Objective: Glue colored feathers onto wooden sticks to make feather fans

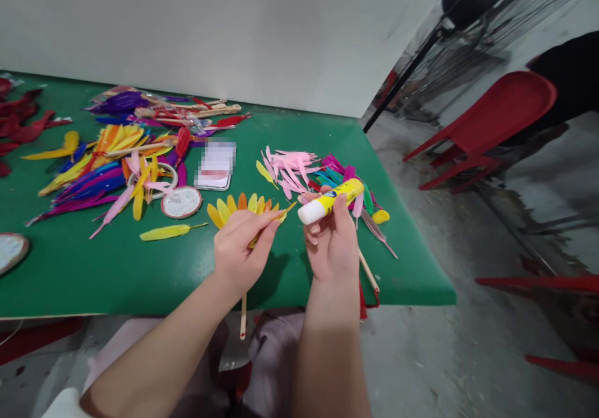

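Note:
My left hand (239,243) is closed in a pinch on a small yellow-orange feather (290,208), whose thin end points toward the right hand. My right hand (333,243) is wrapped round a yellow glue stick (347,189) with a white end, held tilted just right of the feather. Whether that white end is a cap or the open tip, I cannot tell. Under and behind the left hand lies a fan of yellow and orange feathers (225,209). A wooden stick (243,318) sticks out below it over the table's front edge.
Pink feathers (292,167) and mixed coloured ones lie beyond my hands on the green table (187,274). To the left are a phone (218,165), a round white disc (181,202) and heaped feathers (93,181). A red chair (496,118) stands on the right.

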Motion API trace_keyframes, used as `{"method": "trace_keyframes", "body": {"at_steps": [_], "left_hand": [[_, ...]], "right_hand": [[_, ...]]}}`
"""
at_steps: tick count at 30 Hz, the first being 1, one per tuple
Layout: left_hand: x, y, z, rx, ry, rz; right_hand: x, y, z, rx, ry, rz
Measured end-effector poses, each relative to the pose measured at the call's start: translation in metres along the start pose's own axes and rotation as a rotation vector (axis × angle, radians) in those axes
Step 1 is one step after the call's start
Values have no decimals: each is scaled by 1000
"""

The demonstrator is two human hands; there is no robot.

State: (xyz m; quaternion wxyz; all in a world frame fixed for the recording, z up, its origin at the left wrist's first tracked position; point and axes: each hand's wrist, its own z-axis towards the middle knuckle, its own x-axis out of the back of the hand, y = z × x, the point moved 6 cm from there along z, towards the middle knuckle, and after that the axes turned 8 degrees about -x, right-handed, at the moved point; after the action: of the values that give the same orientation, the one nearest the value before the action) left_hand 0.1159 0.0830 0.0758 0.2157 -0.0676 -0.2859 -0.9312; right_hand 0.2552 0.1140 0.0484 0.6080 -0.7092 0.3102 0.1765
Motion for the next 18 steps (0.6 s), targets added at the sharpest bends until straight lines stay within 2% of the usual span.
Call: {"method": "trace_keyframes", "body": {"at_steps": [18], "left_hand": [[-7,1,-1,-5,-67,38]], "right_hand": [[-7,2,-1,-48,-74,24]]}}
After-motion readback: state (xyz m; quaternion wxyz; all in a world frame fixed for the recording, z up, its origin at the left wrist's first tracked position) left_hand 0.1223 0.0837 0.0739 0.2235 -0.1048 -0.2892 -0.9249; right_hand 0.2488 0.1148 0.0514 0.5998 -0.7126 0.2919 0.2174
